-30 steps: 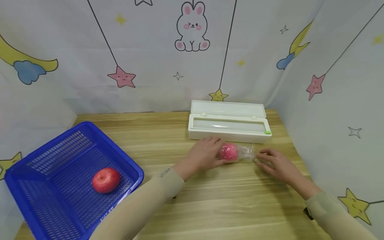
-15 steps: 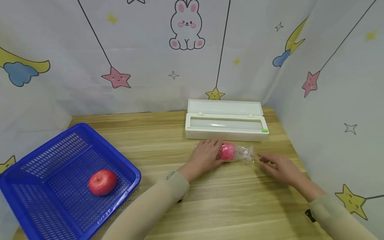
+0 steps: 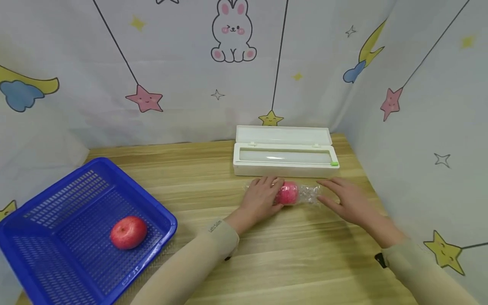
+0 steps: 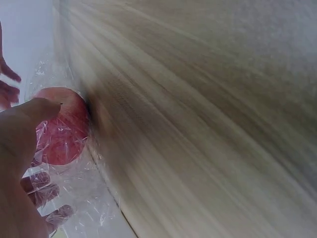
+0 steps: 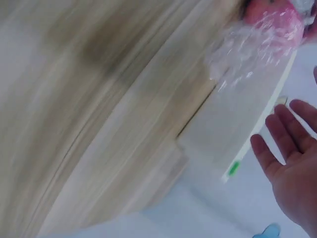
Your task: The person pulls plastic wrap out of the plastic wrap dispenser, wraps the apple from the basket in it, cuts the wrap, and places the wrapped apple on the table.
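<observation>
A red apple (image 3: 288, 193) wrapped in clear plastic film lies on the wooden table. My left hand (image 3: 261, 198) grips its left side, the thumb across the apple (image 4: 63, 126) and the fingers behind it in the left wrist view. Loose film (image 3: 308, 194) sticks out to the right of the apple, and more of it spreads under the left fingers. At the right end of that film is my right hand (image 3: 348, 200), its fingers apart and extended. The right wrist view shows this hand (image 5: 297, 168) holding nothing.
Right behind the apple stands a white cling film box (image 3: 286, 170), lid raised, with a green slider (image 3: 334, 163) at its right end. A blue basket (image 3: 139, 192) with an unwrapped apple (image 3: 128, 232) is on the left. Printed curtains (image 3: 183, 84) border the table.
My right hand has moved left and closer to the film's loose end, its fingers spreading. The left hand keeps its hold on the apple. The head view has shifted slightly.
</observation>
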Demonstrator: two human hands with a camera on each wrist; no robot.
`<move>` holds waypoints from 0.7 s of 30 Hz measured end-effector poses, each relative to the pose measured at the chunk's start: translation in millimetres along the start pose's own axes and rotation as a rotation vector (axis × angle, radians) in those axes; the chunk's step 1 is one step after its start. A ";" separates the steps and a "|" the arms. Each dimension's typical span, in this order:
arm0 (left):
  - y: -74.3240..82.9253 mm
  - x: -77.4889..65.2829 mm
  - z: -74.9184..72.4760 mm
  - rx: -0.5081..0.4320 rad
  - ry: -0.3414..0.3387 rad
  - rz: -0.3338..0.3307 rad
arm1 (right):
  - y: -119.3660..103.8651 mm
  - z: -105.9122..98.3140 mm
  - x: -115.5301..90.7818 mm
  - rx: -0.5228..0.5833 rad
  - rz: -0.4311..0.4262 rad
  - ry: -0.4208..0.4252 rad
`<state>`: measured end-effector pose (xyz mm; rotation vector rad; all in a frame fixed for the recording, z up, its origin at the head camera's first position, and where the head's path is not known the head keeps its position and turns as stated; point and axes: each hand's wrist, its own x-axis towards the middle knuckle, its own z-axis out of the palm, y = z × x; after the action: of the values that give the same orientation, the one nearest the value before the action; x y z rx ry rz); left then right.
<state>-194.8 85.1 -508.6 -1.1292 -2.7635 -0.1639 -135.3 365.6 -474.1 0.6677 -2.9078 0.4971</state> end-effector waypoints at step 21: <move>4.5 -5.4 9.9 -0.007 -0.003 -0.016 | -30.2 59.8 25.8 0.040 -0.057 -0.074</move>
<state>-188.9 86.1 -519.1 -1.1097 -2.7777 -0.1739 -147.5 309.2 -516.8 0.7884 -2.9446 0.5368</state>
